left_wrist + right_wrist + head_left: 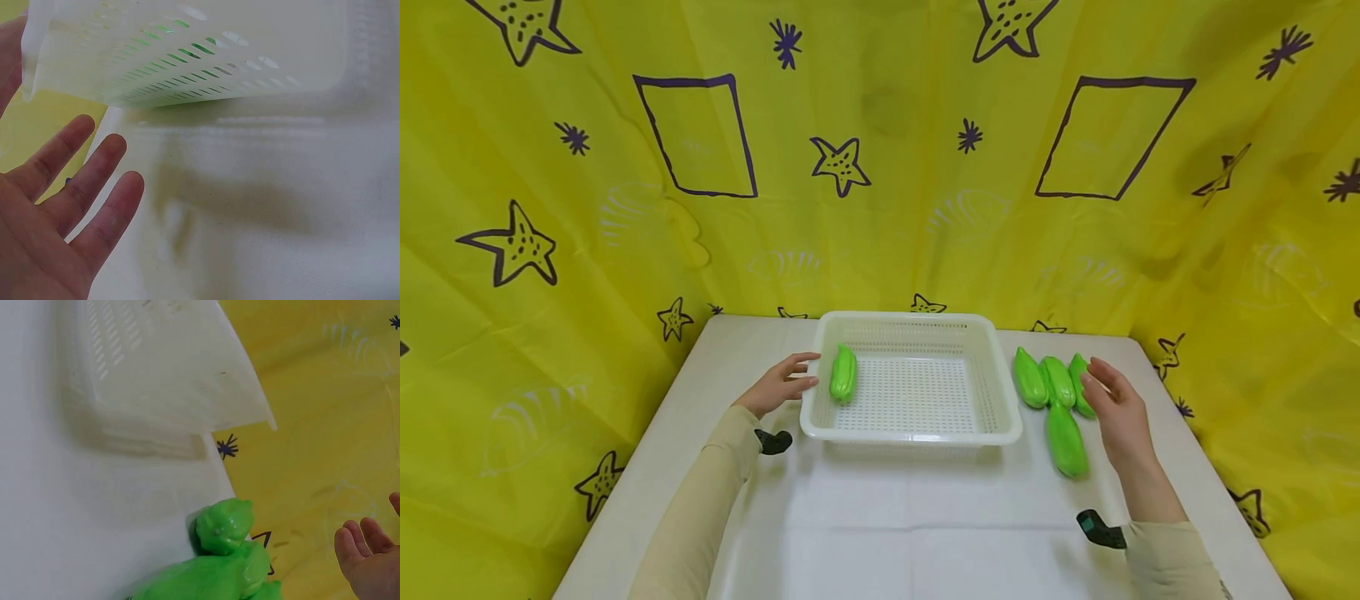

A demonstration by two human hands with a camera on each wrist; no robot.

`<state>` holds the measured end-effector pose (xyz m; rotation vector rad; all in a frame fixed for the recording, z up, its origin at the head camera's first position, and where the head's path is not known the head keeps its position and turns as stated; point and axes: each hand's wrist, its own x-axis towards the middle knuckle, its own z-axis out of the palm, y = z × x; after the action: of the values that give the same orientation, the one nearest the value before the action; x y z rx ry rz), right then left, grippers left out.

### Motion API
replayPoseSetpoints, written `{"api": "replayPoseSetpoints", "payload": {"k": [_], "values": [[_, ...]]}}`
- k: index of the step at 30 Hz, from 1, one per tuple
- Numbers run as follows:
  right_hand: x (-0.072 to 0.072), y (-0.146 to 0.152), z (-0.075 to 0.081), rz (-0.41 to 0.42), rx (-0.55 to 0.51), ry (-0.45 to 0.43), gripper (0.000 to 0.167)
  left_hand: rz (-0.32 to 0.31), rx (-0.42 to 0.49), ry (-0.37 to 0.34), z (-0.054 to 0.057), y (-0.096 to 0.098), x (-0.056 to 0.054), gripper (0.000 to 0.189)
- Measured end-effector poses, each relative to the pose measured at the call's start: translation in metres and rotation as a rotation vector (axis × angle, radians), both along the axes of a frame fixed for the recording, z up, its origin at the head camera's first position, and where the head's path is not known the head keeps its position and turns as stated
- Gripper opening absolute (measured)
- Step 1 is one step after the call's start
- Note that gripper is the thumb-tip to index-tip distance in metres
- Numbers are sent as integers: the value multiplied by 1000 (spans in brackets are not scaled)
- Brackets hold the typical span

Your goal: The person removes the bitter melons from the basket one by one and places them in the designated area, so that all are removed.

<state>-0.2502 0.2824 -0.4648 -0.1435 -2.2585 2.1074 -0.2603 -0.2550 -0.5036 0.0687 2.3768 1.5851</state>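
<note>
A white slotted plastic basket (910,437) stands on the table, with one bright green, ridged toy vegetable (843,375) inside by its left wall. My left hand (778,385) is at the basket's left rim, fingers extended; three of its fingers (103,228) spread apart below the rim in the left wrist view. To the right of the basket lie several similar green vegetables (1066,442), bunched together. Near the rightmost one, my right hand (1122,417) hovers with loosely bent fingers and holds nothing. In the right wrist view, the green vegetables (200,578) partly overlap; their exact kind is unclear.
A white cloth covers the table (850,533). Yellow curtains (895,233) with drawn stars and frames enclose the back and both sides. Dark wrist devices (1101,529) sit at both sleeves.
</note>
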Motion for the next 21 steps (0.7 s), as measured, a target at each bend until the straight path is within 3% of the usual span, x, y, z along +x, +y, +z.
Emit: {"api": "replayPoseSetpoints", "payload": {"k": [12,17,21], "values": [[-7,-26,31,21,127,20,70,-2,3,8,-1,1,-2,63],[-10,-41,47,80,313,60,74,-3,-2,10,0,1,-1,61],[-15,-52,58,131,370,90,76,-3,-4,14,2,1,0,60]]}}
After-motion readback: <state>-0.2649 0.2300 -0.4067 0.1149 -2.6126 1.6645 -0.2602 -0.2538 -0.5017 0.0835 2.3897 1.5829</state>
